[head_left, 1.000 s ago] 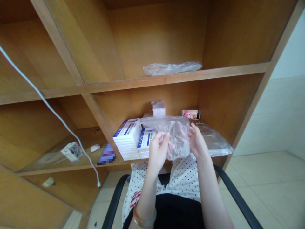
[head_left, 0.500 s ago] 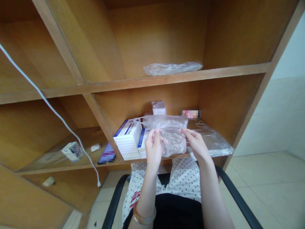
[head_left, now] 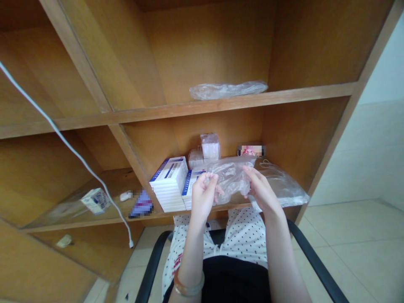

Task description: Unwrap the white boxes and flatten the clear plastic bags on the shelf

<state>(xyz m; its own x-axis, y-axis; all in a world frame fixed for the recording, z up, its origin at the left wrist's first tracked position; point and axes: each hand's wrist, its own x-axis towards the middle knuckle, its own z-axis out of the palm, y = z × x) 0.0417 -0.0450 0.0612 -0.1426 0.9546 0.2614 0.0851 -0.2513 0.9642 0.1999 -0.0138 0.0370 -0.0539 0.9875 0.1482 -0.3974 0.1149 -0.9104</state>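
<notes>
A clear, crumpled plastic bag (head_left: 232,179) is stretched between my two hands in front of the lower shelf. My left hand (head_left: 203,195) pinches its left side, thumb against curled fingers. On the opposite side, my right hand (head_left: 261,187) holds the bag with longer, straighter fingers; its thumb is partly hidden behind the film. Just left of the bag stands a stack of white and blue boxes (head_left: 170,185), with a shorter stack (head_left: 188,189) beside it, partly covered by my left hand.
Plastic-wrapped white packs (head_left: 210,147) stand behind the bag. Another clear bag (head_left: 280,187) lies at the shelf's right, overhanging its edge. A flat plastic bag (head_left: 229,90) rests on the upper shelf. A white cable (head_left: 72,149) hangs across the left, near a small box (head_left: 96,200).
The bag has gone from spread flat to bunched and crumpled between my hands. My right fingers have straightened along its side. The wrapped packs behind show more.
</notes>
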